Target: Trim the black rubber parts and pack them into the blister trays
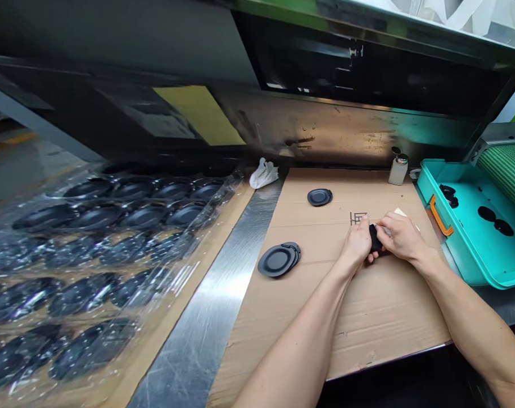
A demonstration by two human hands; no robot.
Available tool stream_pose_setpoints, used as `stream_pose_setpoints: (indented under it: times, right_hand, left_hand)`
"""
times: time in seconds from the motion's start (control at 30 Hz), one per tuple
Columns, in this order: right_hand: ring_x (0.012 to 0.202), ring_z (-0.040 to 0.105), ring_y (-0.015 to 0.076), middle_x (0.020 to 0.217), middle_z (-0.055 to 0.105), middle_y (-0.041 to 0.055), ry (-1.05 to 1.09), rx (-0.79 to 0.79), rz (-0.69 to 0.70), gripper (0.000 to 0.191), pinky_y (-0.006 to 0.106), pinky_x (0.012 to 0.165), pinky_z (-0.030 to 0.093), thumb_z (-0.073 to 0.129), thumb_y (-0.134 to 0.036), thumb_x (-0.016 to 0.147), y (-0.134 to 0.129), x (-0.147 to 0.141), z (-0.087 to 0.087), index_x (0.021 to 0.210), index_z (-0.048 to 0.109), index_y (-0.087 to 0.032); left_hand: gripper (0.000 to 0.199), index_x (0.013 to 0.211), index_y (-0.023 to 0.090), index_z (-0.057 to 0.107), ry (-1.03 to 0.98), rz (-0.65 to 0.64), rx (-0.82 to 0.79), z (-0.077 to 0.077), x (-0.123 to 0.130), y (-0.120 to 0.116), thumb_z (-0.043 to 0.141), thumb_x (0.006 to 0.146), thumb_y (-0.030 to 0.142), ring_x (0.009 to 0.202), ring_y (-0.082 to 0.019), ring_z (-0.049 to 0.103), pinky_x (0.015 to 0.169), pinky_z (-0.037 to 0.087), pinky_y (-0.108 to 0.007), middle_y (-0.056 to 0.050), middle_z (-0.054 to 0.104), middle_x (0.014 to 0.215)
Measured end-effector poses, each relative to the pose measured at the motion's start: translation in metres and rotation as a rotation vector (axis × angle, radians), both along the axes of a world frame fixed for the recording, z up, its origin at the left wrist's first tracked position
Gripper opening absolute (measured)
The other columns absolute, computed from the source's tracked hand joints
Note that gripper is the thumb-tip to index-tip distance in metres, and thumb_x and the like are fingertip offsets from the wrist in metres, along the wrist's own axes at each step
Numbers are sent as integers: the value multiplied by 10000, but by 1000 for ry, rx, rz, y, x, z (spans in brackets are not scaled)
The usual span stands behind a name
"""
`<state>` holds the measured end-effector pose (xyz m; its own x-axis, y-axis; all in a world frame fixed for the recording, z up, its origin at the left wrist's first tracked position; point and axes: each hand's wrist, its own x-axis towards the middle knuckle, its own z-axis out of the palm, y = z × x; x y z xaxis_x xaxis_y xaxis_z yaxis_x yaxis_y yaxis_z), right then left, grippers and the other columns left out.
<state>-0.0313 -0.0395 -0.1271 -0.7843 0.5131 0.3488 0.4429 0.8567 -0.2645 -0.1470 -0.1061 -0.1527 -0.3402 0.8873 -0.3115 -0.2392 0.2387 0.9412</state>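
Note:
Over the cardboard sheet [304,317], my two hands meet around a small black part [374,238], mostly covered by fingers. My left hand [359,241] is closed around its left side. Fingers of my right hand [397,235] are pinched against its right side. A pale flat piece [400,212] peeks out behind the right hand; I cannot tell whether it is held. To the left on the cardboard lie a pile of black oval parts [277,260] with raised rims and, farther back, a smaller pile of black parts [319,197].
At right stands a teal bin [465,249] with an orange handle and several black discs [487,213]. A pump bottle [397,170] and a crumpled white cloth [264,174] sit at the back. Clear plastic trays [189,277] of black parts fill the left. A low metal panel [325,130] rises behind.

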Motion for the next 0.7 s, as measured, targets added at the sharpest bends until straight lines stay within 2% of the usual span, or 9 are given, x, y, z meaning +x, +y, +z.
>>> stream_pose_setpoints:
  times: [0.13, 0.2, 0.3, 0.43, 0.5, 0.6, 0.7]
  right_hand:
    - [784, 568, 170, 852, 639, 51, -4, -3, -23, 207, 274, 716, 392, 475, -223, 957, 0, 1, 1, 842, 647, -201]
    - [769, 564, 166, 856, 644, 52, -5, -13, -20, 188, 272, 711, 387, 494, -215, 950, -1, 3, 1, 849, 652, -193]
    - [760, 559, 165, 844, 641, 53, 2, -20, -28, 195, 272, 710, 381, 501, -215, 950, -1, 3, -1, 839, 658, -185]
    - [747, 561, 153, 850, 651, 42, 36, -58, -32, 195, 260, 701, 383, 509, -224, 944, -1, 2, -4, 861, 682, -189]
    - [747, 572, 146, 836, 666, 33, 66, -108, -40, 189, 251, 718, 393, 523, -213, 930, 0, 4, -1, 854, 696, -192]
    - [796, 607, 150, 844, 705, 32, 154, -168, -105, 191, 247, 754, 406, 544, -224, 915, -1, 12, 10, 859, 723, -191]
    - [755, 614, 151, 806, 716, 21, 148, -199, -178, 225, 247, 689, 392, 562, -290, 912, 0, 21, 23, 808, 735, -190]
  left_hand:
    - [605, 627, 184, 580, 85, 15, -35, -1, 1, 0, 330, 972, 613, 289, -150, 469, 308, 278, -226, -54, 533, 395]
    - [608, 628, 181, 589, 91, 3, -8, -3, 2, 0, 324, 980, 600, 300, -151, 483, 310, 293, -228, -63, 555, 416]
    - [640, 605, 186, 581, 106, 21, -33, -4, 4, -1, 308, 972, 634, 286, -157, 473, 298, 281, -231, -66, 537, 396]
    - [609, 620, 177, 583, 82, -32, -20, 0, 4, -3, 346, 972, 613, 293, -161, 479, 292, 296, -227, -62, 526, 390]
    - [572, 673, 153, 602, -47, -67, 10, 6, -1, -3, 344, 991, 553, 318, -146, 488, 296, 317, -219, -76, 580, 460]
    - [573, 791, 102, 618, -381, -53, -31, 17, -14, -4, 235, 1023, 459, 340, -113, 467, 295, 302, -191, -98, 619, 550]
    - [549, 884, 68, 603, -693, -17, -85, 26, -30, -6, 184, 1030, 392, 365, -78, 441, 303, 282, -140, -96, 608, 587]
